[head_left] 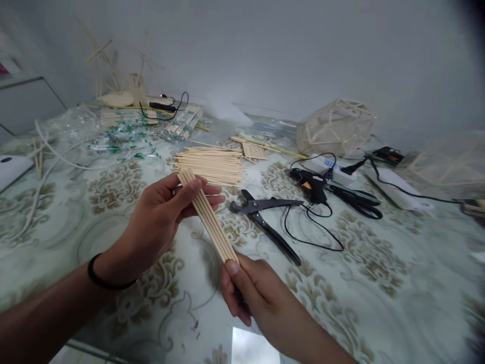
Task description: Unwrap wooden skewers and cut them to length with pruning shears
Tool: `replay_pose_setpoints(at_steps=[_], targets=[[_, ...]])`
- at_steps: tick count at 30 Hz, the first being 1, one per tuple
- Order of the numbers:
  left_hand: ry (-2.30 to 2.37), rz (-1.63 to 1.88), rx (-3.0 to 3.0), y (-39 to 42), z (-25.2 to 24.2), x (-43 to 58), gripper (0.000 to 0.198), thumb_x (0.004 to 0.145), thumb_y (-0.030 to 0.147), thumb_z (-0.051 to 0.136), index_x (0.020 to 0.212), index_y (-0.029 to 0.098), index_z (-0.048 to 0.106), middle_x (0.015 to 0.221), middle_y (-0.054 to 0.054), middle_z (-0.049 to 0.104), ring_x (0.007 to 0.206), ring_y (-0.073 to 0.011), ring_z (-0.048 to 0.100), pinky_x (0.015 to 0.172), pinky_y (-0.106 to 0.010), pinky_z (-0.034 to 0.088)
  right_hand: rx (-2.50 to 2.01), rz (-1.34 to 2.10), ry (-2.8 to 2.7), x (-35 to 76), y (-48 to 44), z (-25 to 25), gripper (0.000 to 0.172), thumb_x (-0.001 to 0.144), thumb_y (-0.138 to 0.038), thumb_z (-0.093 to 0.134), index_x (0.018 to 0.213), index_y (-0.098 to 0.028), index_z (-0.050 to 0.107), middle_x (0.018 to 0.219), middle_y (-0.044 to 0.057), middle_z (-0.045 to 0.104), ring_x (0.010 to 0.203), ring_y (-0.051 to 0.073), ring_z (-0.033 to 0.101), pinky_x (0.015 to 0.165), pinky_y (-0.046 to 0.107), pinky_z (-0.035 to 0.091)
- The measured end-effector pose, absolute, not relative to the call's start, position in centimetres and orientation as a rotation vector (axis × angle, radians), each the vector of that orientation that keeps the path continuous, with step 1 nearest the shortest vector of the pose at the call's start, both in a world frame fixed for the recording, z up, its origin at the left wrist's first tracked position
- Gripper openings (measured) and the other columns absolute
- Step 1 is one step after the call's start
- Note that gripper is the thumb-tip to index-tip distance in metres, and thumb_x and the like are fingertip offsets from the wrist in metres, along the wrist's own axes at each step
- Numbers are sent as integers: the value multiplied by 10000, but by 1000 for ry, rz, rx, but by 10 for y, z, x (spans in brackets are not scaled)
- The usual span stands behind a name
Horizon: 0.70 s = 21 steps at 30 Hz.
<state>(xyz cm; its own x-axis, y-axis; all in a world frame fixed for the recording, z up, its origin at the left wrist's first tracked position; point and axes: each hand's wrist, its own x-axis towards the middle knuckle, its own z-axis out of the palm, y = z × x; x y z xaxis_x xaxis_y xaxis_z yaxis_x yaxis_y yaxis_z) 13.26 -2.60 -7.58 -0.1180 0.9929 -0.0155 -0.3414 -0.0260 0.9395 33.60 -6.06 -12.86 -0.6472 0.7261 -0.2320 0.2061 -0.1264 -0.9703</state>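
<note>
Several pale wooden sticks (210, 220) lie side by side in a flat row, held slantwise above the table. My left hand (166, 212) pinches their upper end, with the thumb on top and the other fingers stretched out behind. Around their lower end my right hand (253, 293) is closed, thumb pressed on the sticks. Behind my hands a pile of loose wooden sticks (212, 164) rests on the table. A black-handled cutter (267, 222) lies with its jaws apart to the right of the held sticks.
A black glue gun (310, 184) with its cord, scissors (356, 199) and a white power strip (329, 169) lie at the right. A stick-built frame (335, 126) stands behind them. Packaged sticks (182, 124), plastic wrappers (125, 139) and a white cable (49, 174) are at the left.
</note>
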Motion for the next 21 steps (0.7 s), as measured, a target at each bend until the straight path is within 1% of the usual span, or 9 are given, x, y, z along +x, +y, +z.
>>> replay_pose_setpoints(at_steps=[3, 5, 7, 12, 17, 21], targets=[[1031, 1404, 868, -26, -76, 132, 220, 883, 377, 792, 917, 162, 766, 912, -76, 837, 893, -256, 810, 936, -398, 629, -1060, 1791, -1810, 337, -62, -130, 524, 1090, -553, 312, 766, -201, 525, 556, -47, 493, 481, 89, 431, 501, 224, 360], [1019, 1367, 865, -27, -76, 132, 236, 885, 393, 789, 939, 164, 763, 925, -84, 840, 913, -268, 810, 942, -410, 626, -1063, 1781, -1804, 337, -62, -130, 528, 1087, -565, 311, 759, -204, 513, 562, -46, 492, 490, 92, 428, 505, 228, 355], [994, 1323, 869, -29, -76, 134, 234, 898, 394, 777, 952, 167, 764, 945, -87, 842, 926, -266, 808, 927, -398, 630, -1056, 1781, -1787, 336, -61, -130, 517, 1086, -569, 312, 766, -208, 498, 575, -48, 488, 502, 93, 419, 510, 232, 349], [944, 1240, 882, -32, -77, 138, 244, 911, 401, 763, 937, 159, 765, 947, -96, 843, 886, -260, 813, 855, -377, 652, -1070, 1763, -1806, 335, -58, -126, 539, 1078, -593, 304, 732, -212, 461, 596, -47, 426, 557, 108, 378, 558, 254, 331], [933, 1201, 939, -33, -81, 139, 251, 924, 405, 747, 960, 157, 765, 966, -102, 844, 888, -250, 814, 869, -373, 654, -1139, 1829, -1826, 335, -60, -118, 552, 1041, -674, 306, 780, -216, 470, 670, -32, 417, 624, 130, 385, 592, 267, 334], [926, 1182, 974, -35, -83, 140, 270, 939, 431, 721, 958, 163, 749, 966, -103, 843, 889, -253, 814, 861, -375, 660, -1121, 1864, -1870, 335, -62, -113, 585, 1013, -730, 289, 796, -218, 469, 682, -26, 420, 638, 137, 397, 616, 274, 349]])
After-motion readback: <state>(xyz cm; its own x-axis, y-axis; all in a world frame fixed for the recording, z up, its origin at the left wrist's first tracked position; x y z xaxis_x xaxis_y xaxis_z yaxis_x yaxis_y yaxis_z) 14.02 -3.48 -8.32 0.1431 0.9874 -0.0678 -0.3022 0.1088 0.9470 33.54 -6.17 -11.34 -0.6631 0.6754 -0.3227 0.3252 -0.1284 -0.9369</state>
